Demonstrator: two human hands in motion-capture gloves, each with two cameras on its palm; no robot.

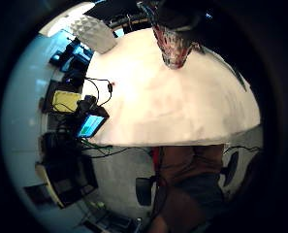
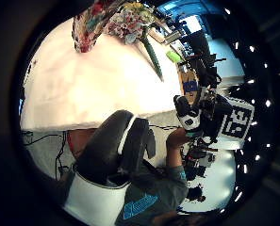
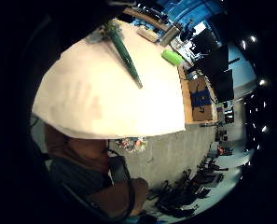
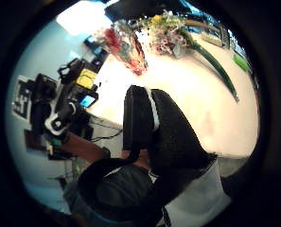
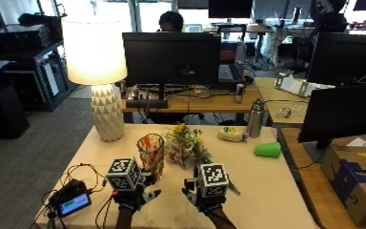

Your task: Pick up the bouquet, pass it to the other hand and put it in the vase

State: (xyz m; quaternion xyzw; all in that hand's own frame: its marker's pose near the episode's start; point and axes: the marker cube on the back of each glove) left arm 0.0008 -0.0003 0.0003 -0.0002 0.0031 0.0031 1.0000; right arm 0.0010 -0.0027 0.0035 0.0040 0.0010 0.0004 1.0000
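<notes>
Outside view: no legible writing; left hand (image 5: 131,197) and right hand (image 5: 206,199) fingers' state unclear.

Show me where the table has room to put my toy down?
There is bare table at the right, between the bouquet and the table's right edge, nearer than the green cup. More lies between the lamp and the vase. It is crowded in the middle, where vase, bouquet and both hands sit close.
</notes>
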